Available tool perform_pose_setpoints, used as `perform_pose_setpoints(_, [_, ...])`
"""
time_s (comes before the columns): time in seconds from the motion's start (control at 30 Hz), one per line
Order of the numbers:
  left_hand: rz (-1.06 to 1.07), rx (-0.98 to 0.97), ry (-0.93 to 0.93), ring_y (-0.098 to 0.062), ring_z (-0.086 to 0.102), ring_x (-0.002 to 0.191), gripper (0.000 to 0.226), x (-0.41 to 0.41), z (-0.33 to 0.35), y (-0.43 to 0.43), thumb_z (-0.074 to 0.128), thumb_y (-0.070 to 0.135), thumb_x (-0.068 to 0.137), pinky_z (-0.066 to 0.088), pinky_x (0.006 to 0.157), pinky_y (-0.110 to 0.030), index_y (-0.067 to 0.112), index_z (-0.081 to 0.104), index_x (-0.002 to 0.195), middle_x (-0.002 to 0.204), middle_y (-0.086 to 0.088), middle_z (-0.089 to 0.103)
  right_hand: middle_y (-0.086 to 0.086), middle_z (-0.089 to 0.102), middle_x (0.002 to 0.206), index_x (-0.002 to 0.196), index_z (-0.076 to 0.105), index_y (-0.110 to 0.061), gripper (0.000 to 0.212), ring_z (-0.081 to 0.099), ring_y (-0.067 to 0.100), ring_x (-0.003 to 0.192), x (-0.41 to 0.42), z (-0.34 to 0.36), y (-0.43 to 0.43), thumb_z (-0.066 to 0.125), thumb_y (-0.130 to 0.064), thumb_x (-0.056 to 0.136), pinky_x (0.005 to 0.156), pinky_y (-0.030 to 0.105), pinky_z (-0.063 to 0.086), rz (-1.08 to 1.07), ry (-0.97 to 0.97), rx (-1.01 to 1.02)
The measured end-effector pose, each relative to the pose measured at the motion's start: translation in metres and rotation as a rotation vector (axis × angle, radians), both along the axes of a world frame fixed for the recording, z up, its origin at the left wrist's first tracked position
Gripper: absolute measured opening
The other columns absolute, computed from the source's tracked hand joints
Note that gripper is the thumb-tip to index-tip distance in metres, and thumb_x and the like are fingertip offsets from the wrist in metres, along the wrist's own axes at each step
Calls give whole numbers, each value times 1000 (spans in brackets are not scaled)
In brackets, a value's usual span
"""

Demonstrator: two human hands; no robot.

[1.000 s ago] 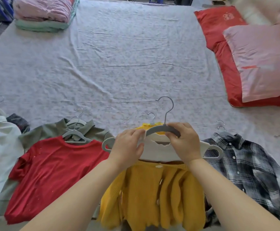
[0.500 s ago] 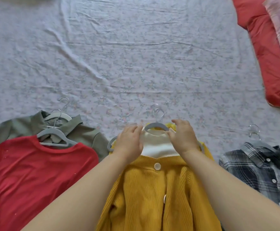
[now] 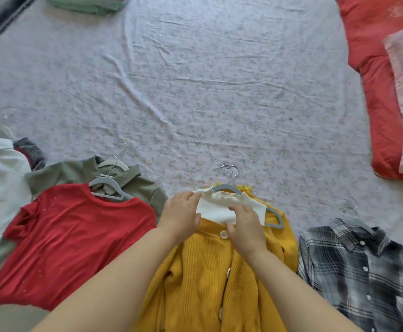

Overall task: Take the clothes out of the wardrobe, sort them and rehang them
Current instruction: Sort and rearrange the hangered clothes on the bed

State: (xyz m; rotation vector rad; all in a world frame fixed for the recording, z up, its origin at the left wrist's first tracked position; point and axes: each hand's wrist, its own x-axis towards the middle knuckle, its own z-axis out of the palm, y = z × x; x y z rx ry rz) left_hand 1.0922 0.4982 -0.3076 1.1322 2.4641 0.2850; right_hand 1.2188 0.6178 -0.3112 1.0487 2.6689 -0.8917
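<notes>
**Both hands on the cream top at the bed's near edge**

A cream top (image 3: 217, 208) on a grey hanger (image 3: 224, 187) lies on a yellow cardigan (image 3: 203, 279), spread flat on the bed (image 3: 219, 104) directly in front of the person. The left hand (image 3: 181, 216) pinches the top's left shoulder edge. The right hand (image 3: 246, 228) lies on the top's front, its bent fingers and thumb pinching the cream fabric just above the cardigan's neckline and top button. Two metal hooks stick out together beyond the collar. To the left lies a red T-shirt (image 3: 75, 238) over an olive shirt (image 3: 75, 171), and to the right a plaid shirt (image 3: 363, 267), each on its own hanger and apart from the hands.
</notes>
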Motion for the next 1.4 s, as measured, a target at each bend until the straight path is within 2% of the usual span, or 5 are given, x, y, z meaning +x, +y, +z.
perform_pose_setpoints(0.27, [79, 22, 174, -19, 38, 123, 53, 1, 123, -80, 45, 28, 88, 32, 98, -34, 19, 33, 139, 132, 0, 46, -1, 46, 129, 129, 47, -17, 41, 41, 18, 121, -16, 110, -58, 56, -28, 91, 99, 28, 36, 218, 123, 88])
perform_pose_setpoints(0.53, [382, -18, 300, -19, 34, 127, 57, -3, 179, -223, 45, 37, 91, 27, 102, -34, 17, 30, 142, 138, 0, 39, 1, 46, 129, 130, 48, -17, 44, 42, 22, 119, -80, 165, -158, 58, -30, 89, 95, 30, 34, 487, 197, 82])
perform_pose_setpoints(0.87, [692, -29, 262, -19, 40, 120, 48, -36, 185, -442, 48, 35, 87, 30, 98, -32, 18, 41, 131, 132, 1, 45, 1, 44, 132, 134, 43, -18, 50, 40, 20, 123, -152, 178, -356, 58, -31, 88, 103, 30, 31, 753, 219, 164])
perform_pose_setpoints(1.13, [723, -30, 213, -21, 33, 128, 53, -106, 190, -611, 43, 34, 90, 27, 104, -35, 18, 31, 139, 140, -1, 37, 3, 43, 134, 133, 44, -18, 47, 40, 23, 123, -229, 178, -524, 57, -28, 89, 101, 32, 34, 754, 178, 142])
perform_pose_setpoints(1.4, [651, -54, 182, -22, 32, 128, 55, -195, 185, -679, 43, 36, 92, 25, 106, -36, 17, 27, 141, 140, -1, 36, 1, 41, 136, 135, 41, -18, 48, 39, 20, 125, -309, 172, -591, 54, -31, 91, 102, 30, 32, 735, 143, 166])
